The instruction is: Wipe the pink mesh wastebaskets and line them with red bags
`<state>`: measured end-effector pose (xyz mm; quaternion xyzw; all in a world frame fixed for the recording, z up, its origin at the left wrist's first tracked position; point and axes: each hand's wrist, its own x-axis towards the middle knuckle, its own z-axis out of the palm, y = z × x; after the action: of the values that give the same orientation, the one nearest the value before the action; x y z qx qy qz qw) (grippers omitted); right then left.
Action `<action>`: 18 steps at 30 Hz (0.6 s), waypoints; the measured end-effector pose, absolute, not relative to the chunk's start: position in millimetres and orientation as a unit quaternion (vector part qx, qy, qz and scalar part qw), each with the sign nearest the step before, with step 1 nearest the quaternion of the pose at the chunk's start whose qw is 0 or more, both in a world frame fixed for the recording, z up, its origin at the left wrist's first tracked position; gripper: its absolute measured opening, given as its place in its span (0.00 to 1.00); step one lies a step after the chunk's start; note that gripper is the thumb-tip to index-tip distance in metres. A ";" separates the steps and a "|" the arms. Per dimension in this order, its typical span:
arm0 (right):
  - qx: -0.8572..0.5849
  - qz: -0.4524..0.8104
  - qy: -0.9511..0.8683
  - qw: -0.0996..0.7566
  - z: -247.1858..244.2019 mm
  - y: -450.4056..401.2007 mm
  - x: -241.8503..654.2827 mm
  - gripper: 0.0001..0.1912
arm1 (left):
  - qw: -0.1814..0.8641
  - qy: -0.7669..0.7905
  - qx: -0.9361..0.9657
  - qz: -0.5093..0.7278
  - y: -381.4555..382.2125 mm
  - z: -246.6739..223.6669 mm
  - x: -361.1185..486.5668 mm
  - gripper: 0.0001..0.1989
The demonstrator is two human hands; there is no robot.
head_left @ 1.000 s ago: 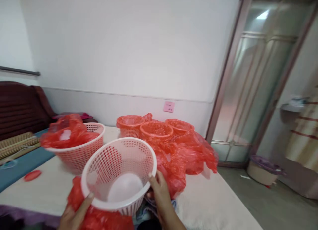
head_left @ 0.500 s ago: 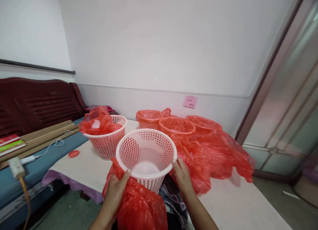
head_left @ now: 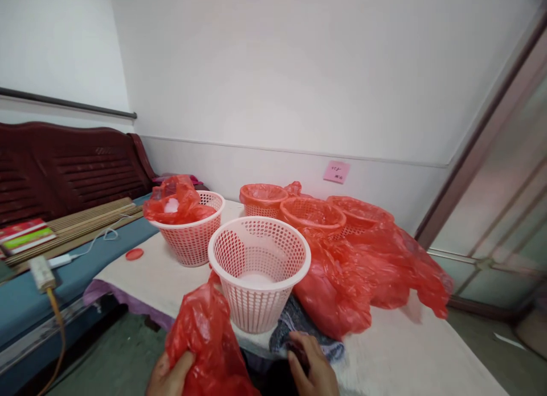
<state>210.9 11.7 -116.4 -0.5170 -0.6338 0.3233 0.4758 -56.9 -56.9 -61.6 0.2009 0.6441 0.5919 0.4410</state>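
Note:
My left hand (head_left: pixel 171 370) grips a crumpled red plastic bag (head_left: pixel 209 350) at the near edge of the table. Low in front of me, my right hand (head_left: pixel 314 364) has its fingers curved and apart, beside a dark patterned cloth (head_left: pixel 294 322); I make out nothing held in it. Upright behind the bag stands a white perforated plastic basket (head_left: pixel 256 305), bare inside, which neither hand touches. Another such basket (head_left: pixel 192 242), to its left, has a red bag (head_left: pixel 177 199) bunched in its top.
Several baskets covered with red plastic, one in front (head_left: pixel 314 213), stand near the wall, with loose red bags (head_left: pixel 363 276) spilling rightward. A red disc (head_left: pixel 134 254) lies on the pale tablecloth (head_left: pixel 158 276). At left are a bench (head_left: pixel 64 168) and a power strip (head_left: pixel 41 273).
Both hands have let go of the basket's rim and moved down toward me. The basket now stands by itself. My left hand has drawn the red bag to the left and gathered it.

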 end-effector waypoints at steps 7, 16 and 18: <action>-0.623 0.174 -0.724 0.239 -147.7 54.6 214.5 0.30 | 0.480 0.598 0.178 0.617 -44.5 -4.3 -65.7 0.25; -0.617 0.288 -0.645 0.347 -157.9 68.3 240.9 0.16 | 0.235 0.691 0.443 0.521 0.0 -0.6 -89.6 0.29; -0.604 0.333 -0.615 0.383 -156.5 60.3 251.5 0.15 | 0.145 0.703 0.505 0.479 -0.4 -10.7 -97.1 0.30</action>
<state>251.5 60.3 -156.5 -0.6036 -0.6151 0.3326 0.3829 -97.1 -0.4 -10.7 0.5045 0.7034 0.4794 0.1448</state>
